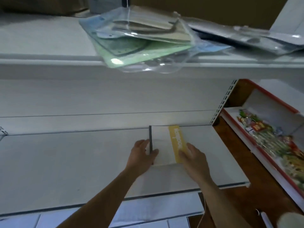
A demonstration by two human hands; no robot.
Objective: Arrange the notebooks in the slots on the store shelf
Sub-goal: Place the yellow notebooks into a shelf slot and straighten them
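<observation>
Dim, soft pic w/ wide-angle bend at edges; glare spots on plastic sleeves [139, 51] up top, bottom-right corner blurred.

The notebook [162, 142] has a yellow strip [177, 143] with white letters on it, but they are too blurry to read. The packets [266, 134] on the red-edged shelf [273, 96] have print too small to read.

Bare forearms [105, 195], left hand [142, 154], right hand [195, 159]
</observation>
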